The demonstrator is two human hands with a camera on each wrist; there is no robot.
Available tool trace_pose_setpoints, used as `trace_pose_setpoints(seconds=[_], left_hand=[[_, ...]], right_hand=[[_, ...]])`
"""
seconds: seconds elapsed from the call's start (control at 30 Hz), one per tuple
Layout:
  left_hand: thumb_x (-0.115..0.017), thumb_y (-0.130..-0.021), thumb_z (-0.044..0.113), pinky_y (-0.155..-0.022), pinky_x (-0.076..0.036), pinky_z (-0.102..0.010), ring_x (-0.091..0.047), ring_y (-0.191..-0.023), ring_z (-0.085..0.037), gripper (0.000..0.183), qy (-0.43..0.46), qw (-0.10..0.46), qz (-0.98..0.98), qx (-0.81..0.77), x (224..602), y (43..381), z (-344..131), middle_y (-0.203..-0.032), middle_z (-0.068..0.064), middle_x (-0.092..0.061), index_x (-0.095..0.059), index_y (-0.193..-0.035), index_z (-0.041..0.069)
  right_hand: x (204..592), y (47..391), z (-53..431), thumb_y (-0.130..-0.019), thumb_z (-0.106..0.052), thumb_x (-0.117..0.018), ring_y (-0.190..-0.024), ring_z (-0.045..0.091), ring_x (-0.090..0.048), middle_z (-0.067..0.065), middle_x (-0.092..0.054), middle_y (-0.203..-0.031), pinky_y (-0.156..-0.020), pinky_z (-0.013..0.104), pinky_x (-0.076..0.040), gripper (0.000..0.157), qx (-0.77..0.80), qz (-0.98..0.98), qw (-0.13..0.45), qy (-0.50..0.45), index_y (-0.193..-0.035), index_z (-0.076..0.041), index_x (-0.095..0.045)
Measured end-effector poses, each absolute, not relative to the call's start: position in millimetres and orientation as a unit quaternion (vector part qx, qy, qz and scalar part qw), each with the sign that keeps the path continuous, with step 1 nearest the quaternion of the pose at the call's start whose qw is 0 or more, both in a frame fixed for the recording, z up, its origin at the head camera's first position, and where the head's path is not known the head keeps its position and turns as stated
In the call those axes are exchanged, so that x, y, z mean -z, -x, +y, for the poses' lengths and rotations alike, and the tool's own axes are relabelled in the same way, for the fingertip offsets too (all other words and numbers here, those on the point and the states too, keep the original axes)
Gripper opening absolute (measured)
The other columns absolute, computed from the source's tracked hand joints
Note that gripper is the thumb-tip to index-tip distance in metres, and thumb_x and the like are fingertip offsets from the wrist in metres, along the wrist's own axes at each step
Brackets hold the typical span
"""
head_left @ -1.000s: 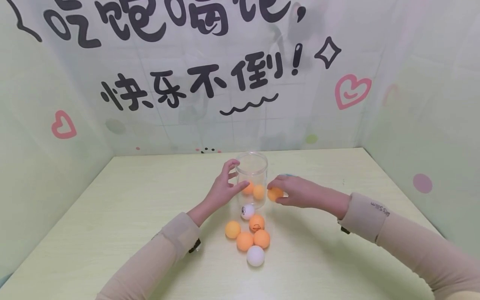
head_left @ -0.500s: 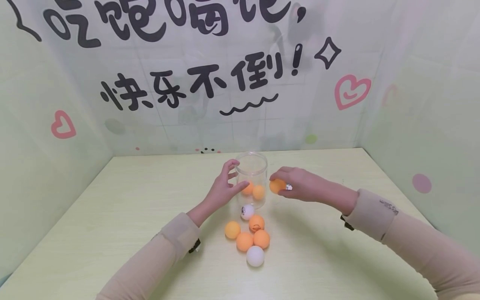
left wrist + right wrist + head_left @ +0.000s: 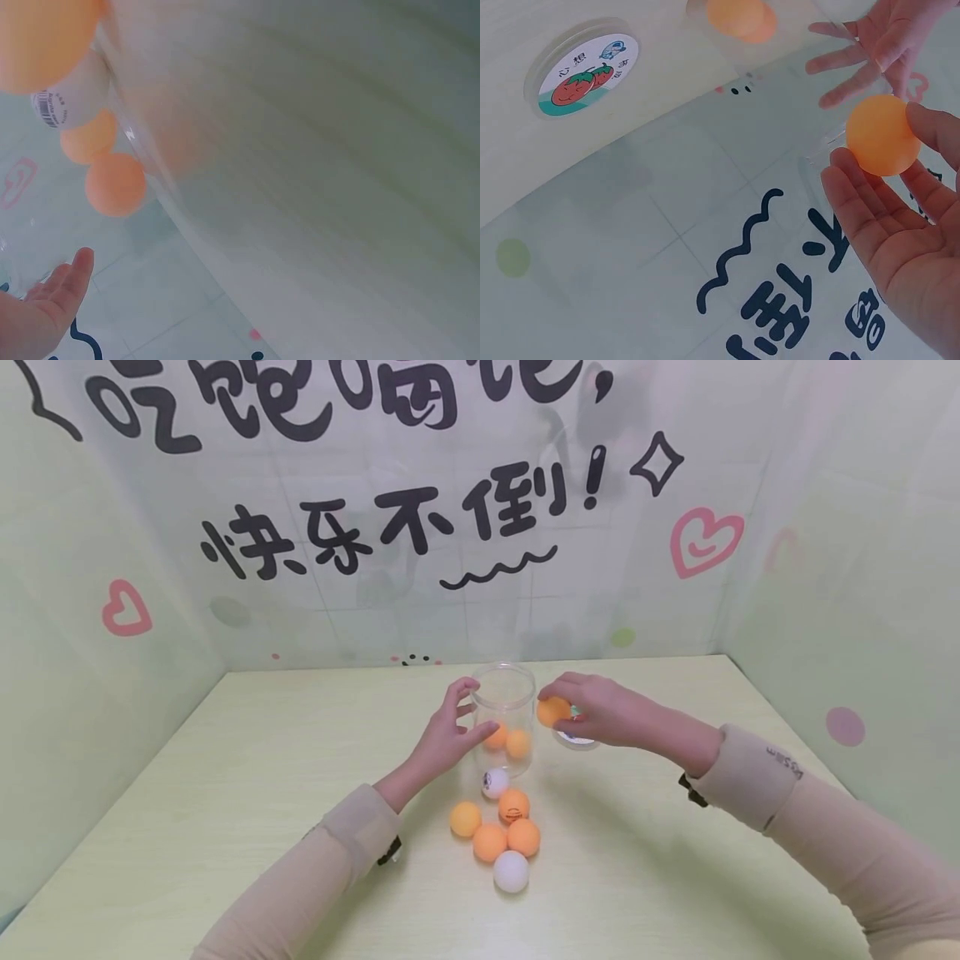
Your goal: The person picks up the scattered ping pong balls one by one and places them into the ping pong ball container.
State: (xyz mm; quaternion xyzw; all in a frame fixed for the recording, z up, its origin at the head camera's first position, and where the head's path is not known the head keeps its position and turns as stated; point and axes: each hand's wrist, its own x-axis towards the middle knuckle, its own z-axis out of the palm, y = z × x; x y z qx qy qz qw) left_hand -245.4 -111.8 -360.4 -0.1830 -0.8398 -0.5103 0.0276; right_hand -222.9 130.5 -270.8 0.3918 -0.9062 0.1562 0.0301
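A clear jar [image 3: 504, 693] stands upright on the table with two orange ping-pong balls [image 3: 517, 744] at its bottom. My left hand [image 3: 448, 733] holds its left side, thumb across the front and fingers curved about the wall near the rim. Just right of the jar, below rim height, my right hand [image 3: 600, 708] pinches an orange ping-pong ball [image 3: 554, 712]. In the right wrist view that ball [image 3: 883, 135] sits between thumb and fingertips. In front of the jar lie a white printed ball [image 3: 495, 783], several orange balls [image 3: 490, 842] and a plain white ball [image 3: 512, 872].
A round lid [image 3: 585, 67] with a tomato label lies on the table right of the jar, partly hidden by my right hand in the head view. The pale table [image 3: 300, 735] ends at a printed back curtain [image 3: 360, 610], with curtains at both sides.
My right hand has risen beside the jar with the orange ball, moving slightly back, and more of the lid shows beneath it. The left hand and the loose balls have stayed put.
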Motion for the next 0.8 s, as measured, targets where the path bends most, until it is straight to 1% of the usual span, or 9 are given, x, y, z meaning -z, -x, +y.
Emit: trace_pose_setpoints(seconds=[0.13, 0.3, 0.47, 0.8], left_hand=[[-0.065, -0.085, 0.029, -0.093, -0.041, -0.052, -0.043, -0.125, -0.032, 0.061, 0.179, 0.018, -0.841, 0.510, 360, 246, -113, -0.144, -0.009, -0.031, -0.026, -0.131, 0.020], [-0.065, -0.085, 0.030, -0.094, -0.040, -0.052, -0.043, -0.125, -0.032, 0.060, 0.180, 0.015, -0.840, 0.512, 360, 246, -113, -0.144, -0.008, -0.031, -0.027, -0.131, 0.020], [-0.065, -0.085, 0.030, -0.094, -0.040, -0.053, -0.043, -0.125, -0.033, 0.060, 0.185, 0.016, -0.837, 0.515, 359, 246, -113, -0.144, -0.009, -0.031, -0.026, -0.131, 0.020], [-0.065, -0.085, 0.031, -0.093, -0.040, -0.053, -0.043, -0.125, -0.032, 0.060, 0.186, 0.018, -0.838, 0.512, 360, 246, -113, -0.144, -0.009, -0.031, -0.027, -0.131, 0.021]], right_hand=[[266, 224, 128, -0.081, -0.010, -0.069, -0.090, 0.021, -0.057, 0.010, -0.060, -0.107, -0.077, 0.033, -0.051, 0.035, -0.152, -0.909, 0.041, -0.385, -0.114, -0.003, -0.058], [261, 226, 125, -0.080, -0.010, -0.069, -0.091, 0.022, -0.056, 0.009, -0.061, -0.106, -0.080, 0.035, -0.051, 0.036, -0.159, -0.913, 0.061, -0.371, -0.114, -0.003, -0.058], [257, 226, 123, -0.080, -0.008, -0.069, -0.093, 0.024, -0.057, 0.011, -0.061, -0.106, -0.082, 0.038, -0.050, 0.036, -0.178, -0.904, 0.087, -0.379, -0.113, -0.002, -0.058], [261, 232, 112, -0.080, -0.007, -0.069, -0.099, 0.025, -0.057, 0.013, -0.060, -0.110, -0.085, 0.038, -0.049, 0.037, -0.209, -0.892, 0.110, -0.386, -0.114, -0.001, -0.057]])
